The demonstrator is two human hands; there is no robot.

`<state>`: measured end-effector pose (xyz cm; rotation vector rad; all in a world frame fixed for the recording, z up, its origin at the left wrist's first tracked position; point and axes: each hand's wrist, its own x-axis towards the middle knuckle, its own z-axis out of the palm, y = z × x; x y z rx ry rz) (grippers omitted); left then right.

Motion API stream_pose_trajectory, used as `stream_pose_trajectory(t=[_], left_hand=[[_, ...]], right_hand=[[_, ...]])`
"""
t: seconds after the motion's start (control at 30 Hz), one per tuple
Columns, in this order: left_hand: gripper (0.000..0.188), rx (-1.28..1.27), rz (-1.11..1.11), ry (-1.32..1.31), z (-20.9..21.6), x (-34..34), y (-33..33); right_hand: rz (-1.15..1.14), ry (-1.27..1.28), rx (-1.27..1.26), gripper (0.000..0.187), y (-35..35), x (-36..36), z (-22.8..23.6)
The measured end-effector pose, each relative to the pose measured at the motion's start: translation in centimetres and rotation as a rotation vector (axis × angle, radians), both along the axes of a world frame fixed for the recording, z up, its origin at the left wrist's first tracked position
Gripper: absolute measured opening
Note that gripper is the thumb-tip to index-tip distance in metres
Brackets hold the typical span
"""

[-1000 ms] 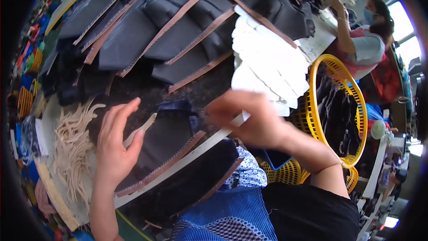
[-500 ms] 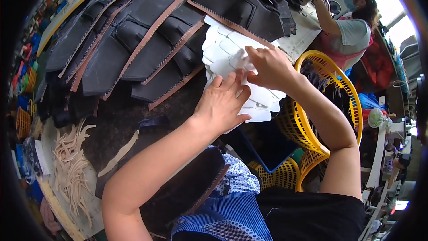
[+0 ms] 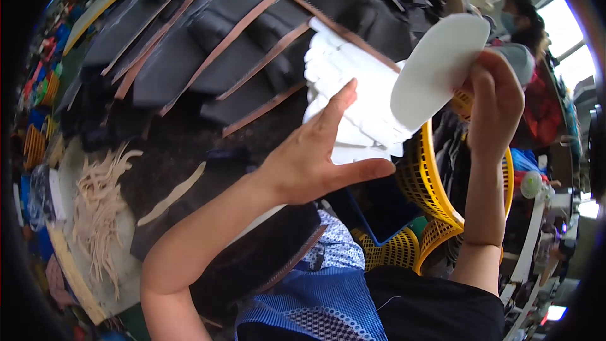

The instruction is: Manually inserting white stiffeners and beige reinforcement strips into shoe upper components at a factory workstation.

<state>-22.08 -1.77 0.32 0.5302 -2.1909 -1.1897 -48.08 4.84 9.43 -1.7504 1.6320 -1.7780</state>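
Nearest me, below my arms, is my blue apron (image 3: pixel 309 306), with a dark panel (image 3: pixel 249 275) beside it. Past my left forearm one cream strip (image 3: pixel 172 196) lies loose on black material, neither hand on it; left of it sits a whole heap of cream strips (image 3: pixel 98 211), likewise not taken up. My left hand (image 3: pixel 315 161) is spread wide, thumb well out, gripping nothing; its fingertips overlap the white pile (image 3: pixel 372 98), though I can't tell whether they touch. My right hand (image 3: pixel 495 104) pinches one rounded white piece (image 3: pixel 435 69) by its edge, thumb and fingers closed, holding it up clear of the pile. So, as I judge it, this single piece is separated and not yet laid anywhere, with many left stacked. The yellow basket (image 3: pixel 435 183) stands just right of the pile. Farther off, overlapping black panels (image 3: pixel 167 82) with brown edging (image 3: pixel 265 64) fan out.
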Motion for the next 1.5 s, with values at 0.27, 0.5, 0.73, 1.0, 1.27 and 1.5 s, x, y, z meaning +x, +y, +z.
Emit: stream_pose_trajectory(t=[0.27, 0.5, 0.73, 1.0, 1.27, 1.5], left_hand=[[0.018, 0.354, -0.045, -0.339, -0.2, 18.4, 11.4], [0.026, 0.827, 0.425, -0.187, 2.4, 26.0, 14.6], [0.038, 0.548, 0.808, -0.253, -2.9, 28.9, 7.3], [0.038, 0.626, 0.735, -0.270, -1.6, 29.3, 6.7], [0.074, -0.492, 0.711, -0.590, -0.4, 27.1, 10.7], [0.092, -0.328, 0.792, -0.343, -2.9, 23.9, 10.4]], right_hand=[[0.843, -0.114, 0.648, 0.053, 3.1, 11.5, -6.7], [1.299, 0.031, 0.967, 0.026, -0.9, 18.5, -7.2], [0.979, 0.290, 1.044, 0.041, -7.4, 24.8, -9.7], [0.944, 0.244, 1.158, 0.035, -7.4, 25.9, -9.5], [0.884, 0.685, -0.026, 0.039, -2.9, 26.3, -6.9], [0.844, 0.770, -0.046, 0.064, -3.3, 28.3, -9.9]])
